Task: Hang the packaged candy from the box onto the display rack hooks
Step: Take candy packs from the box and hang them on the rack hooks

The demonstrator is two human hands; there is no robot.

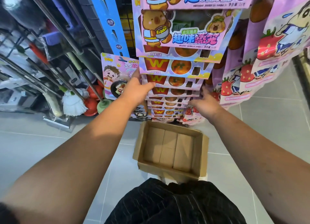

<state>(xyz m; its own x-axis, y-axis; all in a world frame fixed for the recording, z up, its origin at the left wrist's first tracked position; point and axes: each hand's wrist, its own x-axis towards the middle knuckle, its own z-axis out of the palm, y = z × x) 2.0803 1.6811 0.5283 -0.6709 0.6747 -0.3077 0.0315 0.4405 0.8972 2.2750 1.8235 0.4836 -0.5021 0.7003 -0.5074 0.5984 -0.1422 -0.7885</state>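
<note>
Display rack (127,22): loaded, full column of W candy packs (174,67) hanging between the two hands and running above and below them. Box (203,150): on the floor below and nearer than both hands, only bare cardboard bottom showing, no packs left inside. Left hand (137,89): pinches the left edge of a mid-column pack, thumb on its front, fingers round the edge. Right hand (205,100): fingers loosely spread, tips at the column's right edge, holding nothing. Judgement: hanging looks nearly finished. What's left is seating or squaring this pack; hook itself hidden, so can't confirm it's on.
</note>
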